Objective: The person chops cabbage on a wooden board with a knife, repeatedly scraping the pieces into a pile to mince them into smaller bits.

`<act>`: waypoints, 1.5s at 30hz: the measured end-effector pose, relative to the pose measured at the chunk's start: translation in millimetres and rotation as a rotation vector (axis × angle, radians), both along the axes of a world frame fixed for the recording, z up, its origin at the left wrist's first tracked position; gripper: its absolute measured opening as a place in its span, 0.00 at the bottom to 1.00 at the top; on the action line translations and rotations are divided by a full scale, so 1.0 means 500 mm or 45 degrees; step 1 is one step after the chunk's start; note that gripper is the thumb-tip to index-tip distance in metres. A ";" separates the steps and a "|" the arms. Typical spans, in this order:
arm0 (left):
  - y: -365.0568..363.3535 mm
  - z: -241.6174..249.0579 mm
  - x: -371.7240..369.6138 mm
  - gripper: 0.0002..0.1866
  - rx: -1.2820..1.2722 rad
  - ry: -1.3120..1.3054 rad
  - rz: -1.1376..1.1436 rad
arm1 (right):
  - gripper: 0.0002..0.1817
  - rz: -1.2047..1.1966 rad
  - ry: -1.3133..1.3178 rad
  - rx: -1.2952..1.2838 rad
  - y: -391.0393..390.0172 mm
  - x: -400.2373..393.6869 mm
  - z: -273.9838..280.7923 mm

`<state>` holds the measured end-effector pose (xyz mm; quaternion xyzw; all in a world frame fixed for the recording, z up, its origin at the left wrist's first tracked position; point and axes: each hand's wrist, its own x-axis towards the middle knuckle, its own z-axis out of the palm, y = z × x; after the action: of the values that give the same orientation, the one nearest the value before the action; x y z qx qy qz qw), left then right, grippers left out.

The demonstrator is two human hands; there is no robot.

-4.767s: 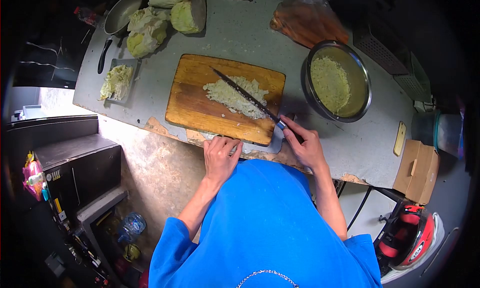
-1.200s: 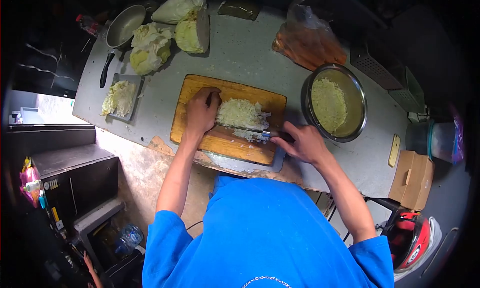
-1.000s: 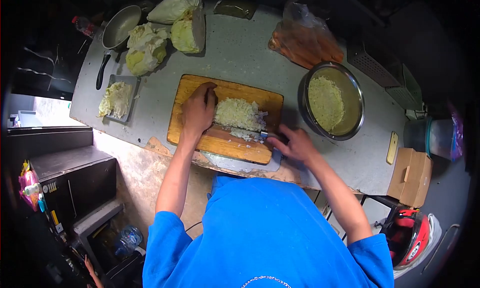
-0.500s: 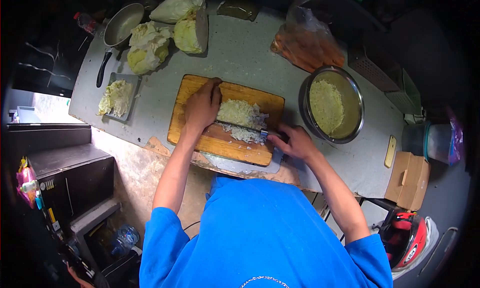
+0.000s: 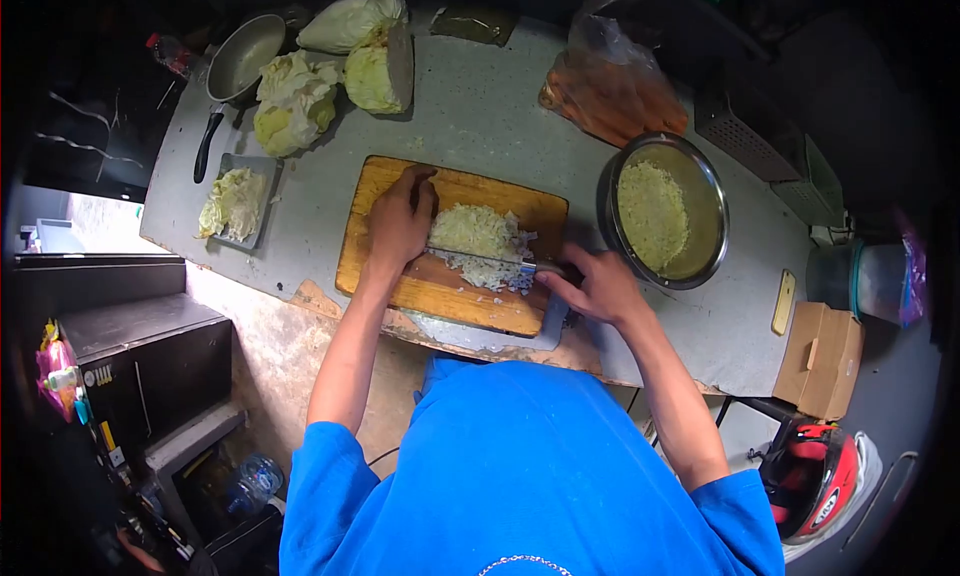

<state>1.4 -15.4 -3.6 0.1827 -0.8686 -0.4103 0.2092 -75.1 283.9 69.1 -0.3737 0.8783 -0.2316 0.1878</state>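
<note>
My right hand [image 5: 603,287] is wrapped round the dark handle of a knife [image 5: 545,269], at the right side of a wooden cutting board [image 5: 390,181]. The blade lies across a heap of finely chopped cabbage [image 5: 475,231], with some bits on the near side of it. My left hand [image 5: 398,226] rests on the left part of the board, fingers stretched forward and slightly bent, its thumb side close to the knife's tip. To the right of the board stands a steel bowl [image 5: 708,216] with chopped cabbage [image 5: 650,216] inside.
Cabbage heads [image 5: 378,76] and a frying pan [image 5: 245,56] stand at the back left. Nearer is a grey tray [image 5: 262,206] of cabbage leaves [image 5: 232,204]. A plastic bag of carrots [image 5: 615,91] lies behind the bowl. A cardboard box [image 5: 820,361] sits at the right edge.
The view has shifted slightly. My left fingers have drawn back a little toward me; the knife and my right hand stay almost in place over the chopped cabbage.
</note>
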 end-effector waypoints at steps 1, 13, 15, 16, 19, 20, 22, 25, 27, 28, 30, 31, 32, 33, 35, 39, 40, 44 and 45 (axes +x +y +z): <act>-0.001 0.002 0.003 0.13 -0.004 -0.009 -0.013 | 0.25 -0.012 0.013 0.071 -0.006 0.007 0.038; 0.002 0.007 0.009 0.10 0.017 -0.059 0.019 | 0.21 0.061 -0.016 0.096 -0.002 0.021 0.024; -0.005 -0.002 0.018 0.11 0.319 0.029 0.051 | 0.20 0.122 0.094 0.100 -0.018 0.020 0.064; -0.006 -0.004 0.017 0.11 0.318 0.026 0.038 | 0.20 0.109 0.092 0.100 -0.013 0.020 0.048; -0.002 0.002 0.006 0.11 0.184 0.009 0.021 | 0.19 0.176 0.201 -0.219 0.032 0.012 -0.104; 0.009 0.009 0.001 0.11 0.025 0.034 -0.021 | 0.19 0.199 0.212 -0.217 0.032 0.011 -0.095; 0.008 0.010 0.005 0.11 -0.139 0.058 -0.023 | 0.18 0.176 0.152 -0.275 0.021 0.007 -0.072; -0.008 0.000 0.008 0.11 0.087 -0.017 0.001 | 0.18 0.202 0.167 -0.115 0.003 0.022 0.020; -0.007 0.002 0.008 0.12 0.205 -0.025 0.032 | 0.25 0.242 0.186 0.017 -0.002 0.031 0.041; -0.002 0.004 0.007 0.12 0.208 -0.031 0.013 | 0.25 0.223 0.181 0.021 0.011 0.029 0.015; 0.004 0.012 0.000 0.13 0.018 -0.051 0.032 | 0.28 0.320 0.159 -0.169 0.039 0.013 -0.078; 0.007 0.015 -0.005 0.13 0.016 -0.042 0.030 | 0.30 0.335 0.219 -0.231 0.040 0.021 -0.092; 0.011 0.016 -0.008 0.13 -0.069 -0.021 -0.001 | 0.30 0.341 0.225 -0.233 0.044 0.020 -0.096; 0.012 0.016 -0.007 0.13 -0.155 -0.002 -0.026 | 0.29 0.329 0.244 -0.226 0.042 0.018 -0.088; 0.010 0.009 0.005 0.13 -0.079 -0.025 0.012 | 0.28 0.322 0.258 -0.224 0.040 0.025 -0.064; 0.004 0.009 0.003 0.13 0.290 -0.077 0.039 | 0.21 0.284 0.382 -0.141 0.030 0.025 -0.028; 0.006 0.007 -0.005 0.13 0.290 -0.081 0.027 | 0.19 0.261 0.413 -0.187 0.028 0.022 -0.030; 0.009 -0.005 -0.036 0.12 -0.198 0.096 0.019 | 0.17 0.147 0.272 -0.433 0.034 0.016 -0.119; 0.008 -0.006 -0.038 0.12 -0.324 0.165 -0.042 | 0.17 0.205 0.345 -0.360 0.035 0.015 -0.091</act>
<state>-17.4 -11.3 -6.7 0.1136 -0.9012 -0.3112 0.2795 -67.5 301.5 23.6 -0.4931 0.8215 -0.2845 0.0317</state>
